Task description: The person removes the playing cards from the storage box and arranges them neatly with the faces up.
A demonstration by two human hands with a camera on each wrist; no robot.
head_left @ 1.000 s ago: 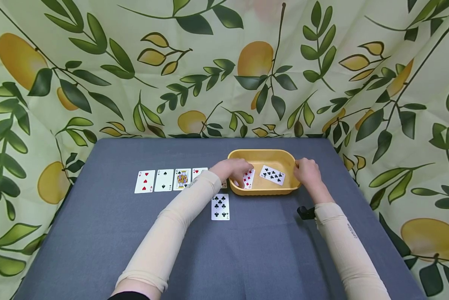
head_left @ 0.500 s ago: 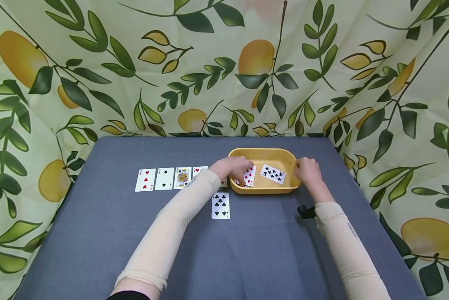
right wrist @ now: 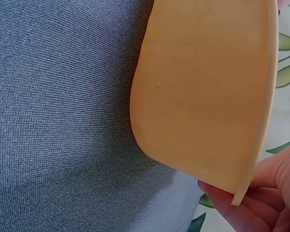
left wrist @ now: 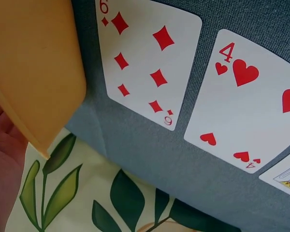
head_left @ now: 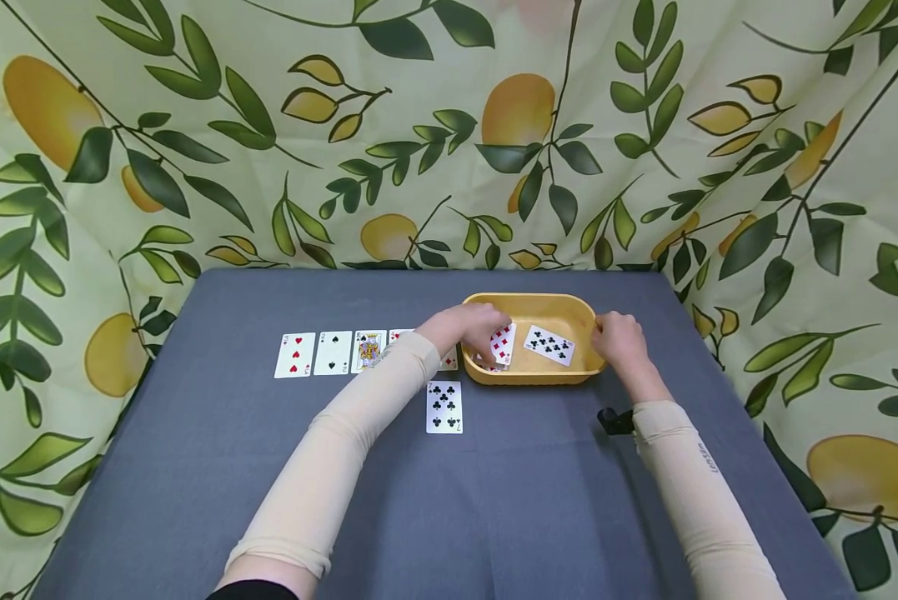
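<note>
The left hand (head_left: 473, 329) reaches over the left end of a yellow tray (head_left: 534, 377), fingers bent down at a diamonds card (head_left: 504, 342). Another card's edge shows under that card; whether the fingers pinch one is hidden. In the left wrist view, part of the left hand (left wrist: 5, 169) shows behind the tray wall (left wrist: 38, 63). With thumb and fingers, the right hand (head_left: 619, 342) grips the tray's right rim, also seen in the right wrist view, where the hand (right wrist: 266, 193) holds the rim corner. A clubs card (head_left: 549, 345) lies tilted inside the tray.
Left of the tray runs a face-up row: three of hearts (head_left: 294, 356), two of spades (head_left: 332, 353), a king (head_left: 368, 350), four of hearts (left wrist: 246, 96) and six of diamonds (left wrist: 145, 63). A seven of clubs (head_left: 444, 408) lies nearer. A patterned curtain (head_left: 449, 167) hangs behind the table.
Inside the tray, the diamonds card has shifted slightly away from the viewer under the left hand, and an edge beneath it shows. The right hand stays on the rim. The head view has drifted slightly.
</note>
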